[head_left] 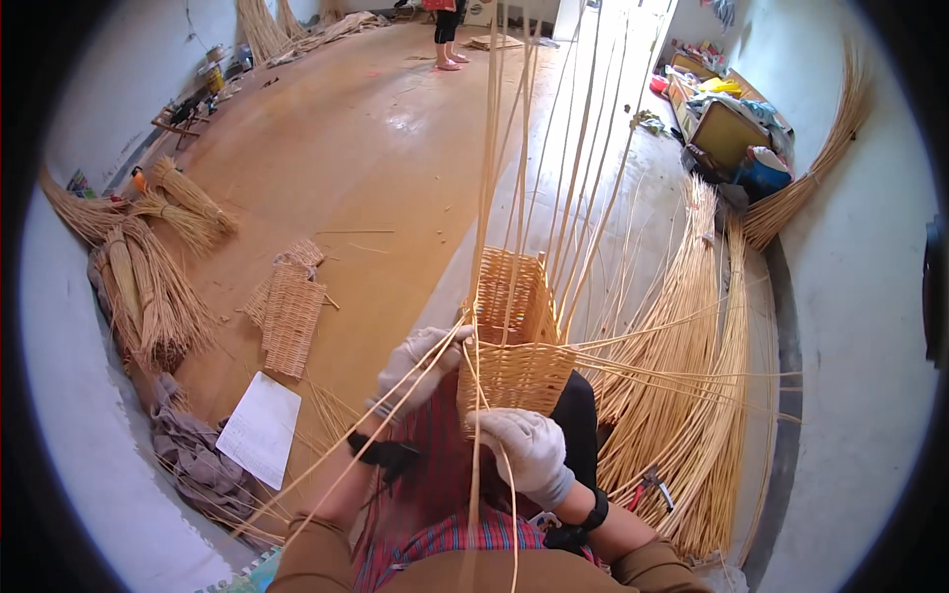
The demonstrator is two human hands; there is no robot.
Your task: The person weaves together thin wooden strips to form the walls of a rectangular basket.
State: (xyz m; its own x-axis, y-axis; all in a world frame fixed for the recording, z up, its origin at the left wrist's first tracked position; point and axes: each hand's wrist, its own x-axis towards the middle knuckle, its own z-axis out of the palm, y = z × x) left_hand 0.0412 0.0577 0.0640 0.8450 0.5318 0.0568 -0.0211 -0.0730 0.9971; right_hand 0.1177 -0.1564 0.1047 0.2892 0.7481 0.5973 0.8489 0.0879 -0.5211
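A half-woven wicker basket (524,381) stands in my lap, with tall upright stakes rising from its rim and several strands sticking out to the right. My left hand (417,361), in a white work glove, pinches pale wicker strands (395,387) at the basket's left rim corner; their long ends trail down to the lower left. Also gloved, my right hand (524,450) is closed at the lower near side of the basket, by a strand that hangs down in front of me. Its fingertips partly hide what they grip.
Long wicker bundles (657,395) lie on the right, with pincers (647,484) on them. Woven panels (294,326), a white paper sheet (260,427) and grey cloth (198,460) lie on the left, near more bundles (143,287). Another person (448,40) stands far back.
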